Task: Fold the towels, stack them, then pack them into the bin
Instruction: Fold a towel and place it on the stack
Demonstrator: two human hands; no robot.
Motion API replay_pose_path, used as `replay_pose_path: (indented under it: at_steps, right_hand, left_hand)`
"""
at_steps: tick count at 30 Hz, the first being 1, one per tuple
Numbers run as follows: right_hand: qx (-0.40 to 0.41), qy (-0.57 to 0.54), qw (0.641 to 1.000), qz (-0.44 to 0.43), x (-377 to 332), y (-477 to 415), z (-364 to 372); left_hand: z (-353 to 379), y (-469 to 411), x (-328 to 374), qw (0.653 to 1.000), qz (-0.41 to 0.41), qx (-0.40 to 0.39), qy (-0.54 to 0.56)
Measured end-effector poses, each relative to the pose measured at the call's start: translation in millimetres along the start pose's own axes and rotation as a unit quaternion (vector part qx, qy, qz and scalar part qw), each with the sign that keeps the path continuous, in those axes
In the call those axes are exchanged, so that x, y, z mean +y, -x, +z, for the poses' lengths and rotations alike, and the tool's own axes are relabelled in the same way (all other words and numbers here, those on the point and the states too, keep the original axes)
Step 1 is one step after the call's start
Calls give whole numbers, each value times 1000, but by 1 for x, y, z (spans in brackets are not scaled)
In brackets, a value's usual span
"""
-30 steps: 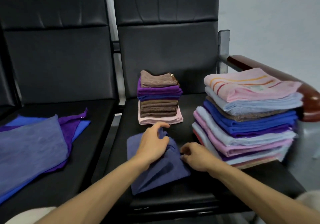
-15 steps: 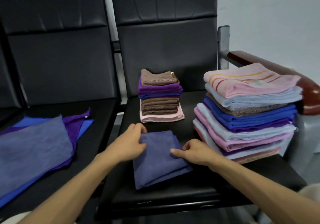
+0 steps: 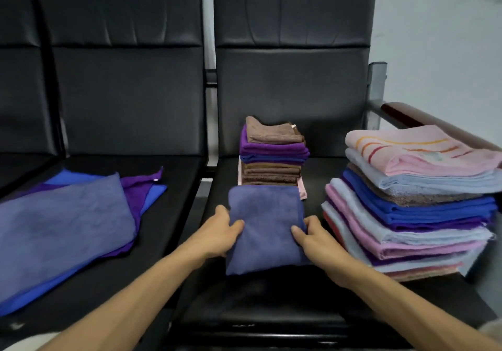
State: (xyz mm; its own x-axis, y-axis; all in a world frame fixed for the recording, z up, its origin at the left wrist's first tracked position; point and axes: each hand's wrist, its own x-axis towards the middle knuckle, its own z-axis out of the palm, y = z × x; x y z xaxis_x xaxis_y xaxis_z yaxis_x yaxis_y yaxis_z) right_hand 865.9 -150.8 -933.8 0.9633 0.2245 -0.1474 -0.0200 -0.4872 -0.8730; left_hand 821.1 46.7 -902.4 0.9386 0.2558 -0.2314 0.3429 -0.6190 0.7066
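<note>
A folded slate-blue towel (image 3: 264,225) is held up off the middle seat, tilted toward me. My left hand (image 3: 217,232) grips its left edge, thumb on top. On the towel's right edge my right hand (image 3: 316,238) grips in the same way. Just behind it stands a small stack of folded towels (image 3: 273,155), brown and purple over pink. A taller stack of larger folded towels (image 3: 413,201), pink striped on top, fills the right of that seat. No bin is in view.
Unfolded towels (image 3: 68,223), slate-blue over purple and bright blue, lie spread on the left seat (image 3: 173,176). Black chair backs rise behind. A wooden armrest (image 3: 423,118) on a metal post borders the right side, by a white wall.
The slate-blue towel went from being folded flat on the seat to a finished square. Both hands took its side edges and lifted it toward the small stack.
</note>
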Motion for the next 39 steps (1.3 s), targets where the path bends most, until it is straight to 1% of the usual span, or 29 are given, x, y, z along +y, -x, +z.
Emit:
replay_pose_path:
  at_steps: [1, 2, 4, 6, 7, 9, 11, 13, 16, 18, 20, 22, 25, 27, 28, 30, 32, 33, 35, 37, 39]
  right_hand:
    - [5, -68, 998, 14, -1, 1, 3]
    - [20, -98, 995, 12, -3, 0, 3]
    - [71, -53, 996, -30, -5, -2, 1]
    - [120, -3, 989, -86, -11, -5, -6]
    - [147, 16, 983, -113, -16, -5, -10]
    - [192, 28, 968, -160, -30, -6, -19]
    - [218, -11, 955, -200, -49, -10, -27]
    - [234, -58, 944, -226, -66, -20, -34]
    - [257, -99, 924, -265, -96, -52, -45]
    - [269, -120, 913, -282, -115, -76, -51]
    - [276, -139, 906, -288, -132, -106, -58]
    - [288, -143, 902, -286, -142, -136, -63]
    - [318, -91, 903, -274, -140, -183, -63]
    - [306, -27, 923, -230, -129, -206, -59]
    - [286, 31, 938, -193, -122, -213, -57]
    - [212, 135, 961, -118, -108, -223, -54]
    - [146, 154, 974, -82, -105, -220, -55]
    - [140, 160, 973, -85, -106, -219, -56]
    - [150, 206, 962, -104, -111, -216, -60]
    - [181, 256, 943, -113, -118, -205, -60]
    - [228, 266, 927, -133, -126, -185, -54]
  left_hand:
    - [2, 0, 2, 999, 18, 28, 17]
    - [2, -1, 5, 996, 42, 63, 39]
    - [2, 0, 12, 983, 87, 122, 106]
    - [-1, 1, 21, 967, 115, 152, 172]
    - [-2, 2, 27, 961, 118, 152, 200]
    - [-7, 5, 39, 951, 126, 116, 259]
    - [-16, 3, 53, 939, 159, 77, 296]
    - [-26, -6, 64, 930, 210, 86, 288]
    - [-44, -41, 84, 914, 276, 146, 260]
    - [-54, -69, 96, 917, 289, 185, 202]
    - [-61, -105, 109, 927, 282, 209, 131]
    - [-66, -139, 119, 928, 277, 219, 118]
    - [-65, -188, 125, 940, 253, 208, 97]
    - [-59, -211, 121, 956, 223, 183, 54]
    - [-55, -216, 117, 965, 205, 163, 34]
    - [-48, -224, 109, 973, 187, 134, 27]
    - [-45, -220, 102, 968, 192, 145, 68]
    - [-45, -215, 100, 961, 204, 162, 92]
    - [-49, -197, 95, 951, 215, 188, 121]
    - [-56, -169, 85, 950, 202, 188, 147]
    - [-68, -133, 69, 952, 173, 188, 169]
